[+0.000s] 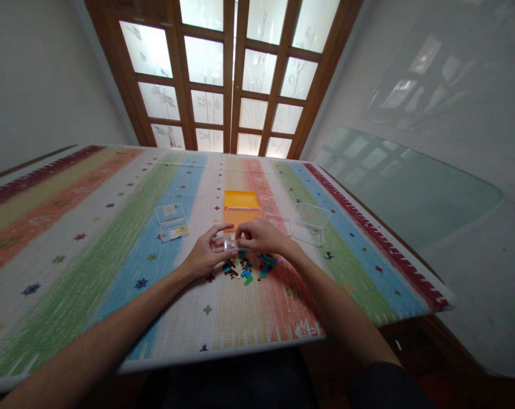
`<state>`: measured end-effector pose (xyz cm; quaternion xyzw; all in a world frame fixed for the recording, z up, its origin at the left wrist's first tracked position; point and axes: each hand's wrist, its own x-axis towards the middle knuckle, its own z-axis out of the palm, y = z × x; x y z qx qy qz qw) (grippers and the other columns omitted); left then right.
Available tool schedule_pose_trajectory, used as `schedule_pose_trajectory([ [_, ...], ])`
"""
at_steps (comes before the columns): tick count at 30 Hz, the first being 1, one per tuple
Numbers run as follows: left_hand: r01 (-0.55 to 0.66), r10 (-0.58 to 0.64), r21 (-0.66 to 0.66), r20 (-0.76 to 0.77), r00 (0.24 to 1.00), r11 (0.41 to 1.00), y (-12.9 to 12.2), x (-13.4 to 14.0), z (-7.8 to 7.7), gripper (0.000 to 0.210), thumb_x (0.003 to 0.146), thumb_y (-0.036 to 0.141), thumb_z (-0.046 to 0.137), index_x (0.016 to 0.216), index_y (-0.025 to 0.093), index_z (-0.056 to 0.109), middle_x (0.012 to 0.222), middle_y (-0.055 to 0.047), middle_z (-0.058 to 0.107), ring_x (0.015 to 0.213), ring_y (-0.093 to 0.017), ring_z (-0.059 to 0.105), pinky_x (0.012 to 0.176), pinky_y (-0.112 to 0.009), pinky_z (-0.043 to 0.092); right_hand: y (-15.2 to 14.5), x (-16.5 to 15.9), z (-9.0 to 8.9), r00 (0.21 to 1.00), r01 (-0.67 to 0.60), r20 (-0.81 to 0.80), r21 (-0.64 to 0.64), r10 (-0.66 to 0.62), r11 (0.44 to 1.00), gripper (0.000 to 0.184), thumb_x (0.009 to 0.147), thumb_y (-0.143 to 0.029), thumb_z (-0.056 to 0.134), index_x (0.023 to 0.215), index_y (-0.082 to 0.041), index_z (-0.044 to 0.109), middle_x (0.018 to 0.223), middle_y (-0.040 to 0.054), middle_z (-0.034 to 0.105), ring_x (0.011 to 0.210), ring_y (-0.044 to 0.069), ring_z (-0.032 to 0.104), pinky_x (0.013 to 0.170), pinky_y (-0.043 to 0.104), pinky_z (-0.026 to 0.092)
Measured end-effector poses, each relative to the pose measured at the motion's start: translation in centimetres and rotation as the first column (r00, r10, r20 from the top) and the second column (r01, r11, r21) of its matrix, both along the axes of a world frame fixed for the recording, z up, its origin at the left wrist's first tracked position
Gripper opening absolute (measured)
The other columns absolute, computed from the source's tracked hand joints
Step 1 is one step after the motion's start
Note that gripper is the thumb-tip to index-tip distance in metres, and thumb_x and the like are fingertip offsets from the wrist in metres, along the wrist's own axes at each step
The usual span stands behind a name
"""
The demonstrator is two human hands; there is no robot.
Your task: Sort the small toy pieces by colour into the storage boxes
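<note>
My left hand [207,249] is closed round a small clear plastic box [230,242], with the thumb below and the fingers beyond it. Some pale bits show inside the box. My right hand [257,234] is at the box's right side, its thumb and forefinger pinched together over it; whatever they hold is too small to name. Just below both hands lies a loose pile of small building bricks [245,274] in blue, green, brown and black.
An orange-yellow case [240,199] stands beyond my hands. To the left lies an opened clear box [172,232] with yellow pieces inside; on the right is another opened clear box [308,233]. A striped cloth [176,318] covers the table. Wooden glazed doors [232,85] stand behind it.
</note>
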<state>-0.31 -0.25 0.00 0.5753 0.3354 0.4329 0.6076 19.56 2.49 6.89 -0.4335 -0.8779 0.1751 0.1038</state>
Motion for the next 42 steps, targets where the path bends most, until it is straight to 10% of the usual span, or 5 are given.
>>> schedule_pose_trajectory([
  [10, -0.075, 0.075, 0.015, -0.043, 0.996, 0.997, 0.1, 0.1, -0.2, 0.079, 0.07, 0.032, 0.09, 0.136, 0.015, 0.05, 0.093, -0.005, 0.076, 0.087, -0.022, 0.077, 0.08, -0.035, 0.064, -0.3, 2.9, 0.4, 0.974, -0.165, -0.174, -0.11, 0.144, 0.98, 0.014, 0.078, -0.014, 0.065, 0.086, -0.013, 0.077, 0.056, -0.0054, 0.055, 0.053, 0.008, 0.046, 0.057, 0.021, 0.032],
  [42, -0.113, 0.114, 0.033, -0.048, 0.992, 0.993, 0.2, 0.0, -0.2, 0.084, 0.071, 0.034, 0.088, 0.141, 0.011, 0.046, 0.084, -0.002, 0.073, 0.082, -0.019, 0.074, 0.079, -0.031, 0.06, -1.6, 1.3, -0.3, 0.946, -0.205, 0.213, -0.192, 0.244, 0.96, 0.023, 0.081, -0.015, 0.067, 0.099, -0.018, 0.082, 0.077, 0.0029, 0.075, 0.063, 0.012, 0.058, 0.058, 0.022, 0.036],
])
